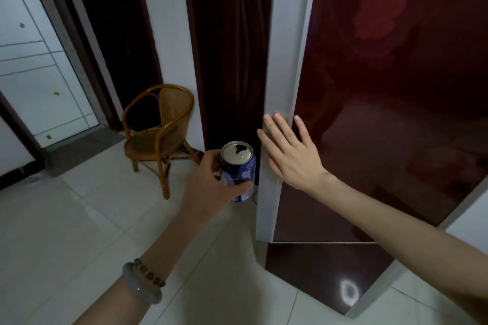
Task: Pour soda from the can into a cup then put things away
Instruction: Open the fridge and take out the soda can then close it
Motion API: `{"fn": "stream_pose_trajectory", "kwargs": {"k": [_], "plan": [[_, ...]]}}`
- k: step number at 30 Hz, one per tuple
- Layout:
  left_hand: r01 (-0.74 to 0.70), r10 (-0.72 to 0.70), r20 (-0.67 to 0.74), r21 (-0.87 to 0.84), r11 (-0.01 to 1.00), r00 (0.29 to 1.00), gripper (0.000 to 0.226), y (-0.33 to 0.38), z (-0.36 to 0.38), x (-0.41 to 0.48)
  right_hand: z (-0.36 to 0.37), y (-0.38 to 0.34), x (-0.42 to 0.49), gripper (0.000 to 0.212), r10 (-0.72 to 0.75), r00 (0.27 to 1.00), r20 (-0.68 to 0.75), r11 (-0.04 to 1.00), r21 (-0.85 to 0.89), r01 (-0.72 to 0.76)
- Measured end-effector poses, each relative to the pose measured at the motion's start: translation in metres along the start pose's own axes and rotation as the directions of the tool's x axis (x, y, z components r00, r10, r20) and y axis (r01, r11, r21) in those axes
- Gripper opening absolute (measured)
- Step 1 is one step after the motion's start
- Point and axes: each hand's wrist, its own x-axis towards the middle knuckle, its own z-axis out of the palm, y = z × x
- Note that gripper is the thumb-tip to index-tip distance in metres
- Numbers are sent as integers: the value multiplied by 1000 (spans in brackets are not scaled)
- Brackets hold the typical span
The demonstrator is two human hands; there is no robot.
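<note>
the left hand covers the left side of the can, so part of the label is hidden. the words on the blue side are too small and blurry to read. the right hand shows only its back. both arms are cut off by the picture's edges. the red door runs off the top and right. one foot of the chair hides behind the left hand. the doorway is too dark to see into.

A rattan chair stands on pale floor tiles; a dark curtain hangs beside it.
</note>
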Motion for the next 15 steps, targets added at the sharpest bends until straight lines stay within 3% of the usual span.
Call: {"fn": "stream_pose_trajectory", "kwargs": {"k": [15], "plan": [[12, 13, 228, -109, 994, 974, 67, -57, 36, 123, 102, 41, 31, 70, 67, 973, 223, 992, -120, -40]]}}
